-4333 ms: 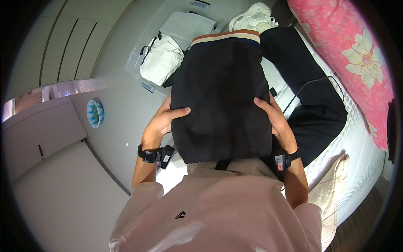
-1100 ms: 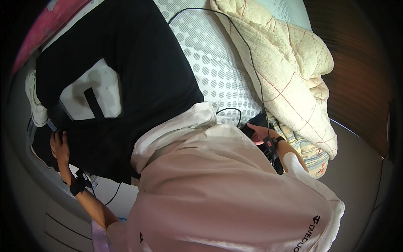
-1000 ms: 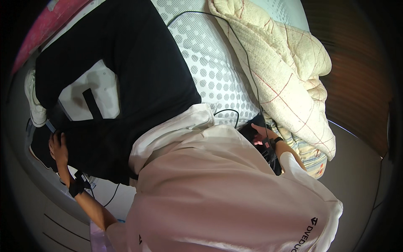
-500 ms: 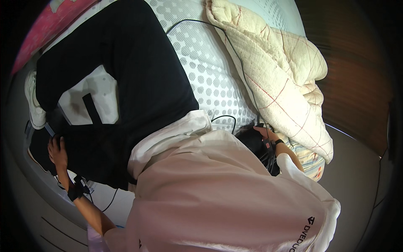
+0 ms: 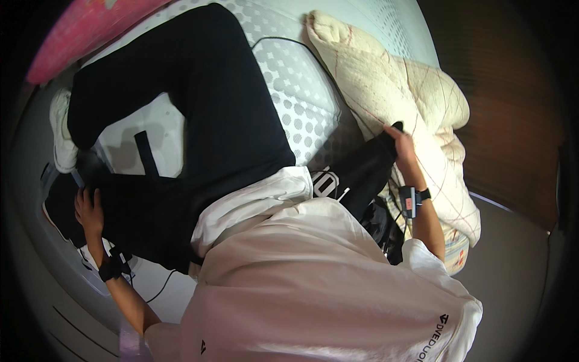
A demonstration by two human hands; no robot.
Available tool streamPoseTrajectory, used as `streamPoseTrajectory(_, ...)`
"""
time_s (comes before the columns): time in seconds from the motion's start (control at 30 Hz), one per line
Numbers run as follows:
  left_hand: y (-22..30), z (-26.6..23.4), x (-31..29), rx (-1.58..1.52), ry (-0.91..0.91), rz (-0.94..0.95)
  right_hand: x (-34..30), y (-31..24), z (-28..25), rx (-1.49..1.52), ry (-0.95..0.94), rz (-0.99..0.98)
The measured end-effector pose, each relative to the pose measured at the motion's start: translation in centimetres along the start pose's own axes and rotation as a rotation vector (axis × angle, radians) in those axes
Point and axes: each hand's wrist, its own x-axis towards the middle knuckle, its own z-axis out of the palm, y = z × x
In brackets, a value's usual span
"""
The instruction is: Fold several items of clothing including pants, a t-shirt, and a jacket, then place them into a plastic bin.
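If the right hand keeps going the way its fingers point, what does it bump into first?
Probably the cream quilted blanket. The right hand pinches a black garment right at the blanket's edge, fingers pointing up toward it, though depth is hard to judge.

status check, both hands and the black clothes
Left hand pressing black garment at bed edge. Right hand gripping second black garment beside cream quilt. Cable nearby.

trousers [image 5: 217, 120] on bed [image 5: 313, 102], quilt [image 5: 410, 114] at right
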Motion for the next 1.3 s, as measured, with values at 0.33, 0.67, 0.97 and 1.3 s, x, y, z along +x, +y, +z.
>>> streamPoseTrajectory(0.33,1.4,-1.0,-0.3,-0.076,0.045,-0.100,-7.0,-23.3,6.4,0.140,-0.129,-0.817)
streamPoseTrajectory(0.67,2.1,-1.0,-1.5,-0.236,0.185,-0.053,-18.3,-25.6,15.9,-0.582,-0.623,-1.273)
streamPoseTrajectory(0.97,2.6,-2.4,-2.6,-0.226,0.176,-0.068,-15.3,-21.7,19.9,-0.962,-1.080,-1.025)
streamPoseTrajectory(1.3,12.3,-14.3,-3.8,-0.848,-0.177,0.239,-5.7,-20.2,25.4,-0.643,-1.071,-0.364)
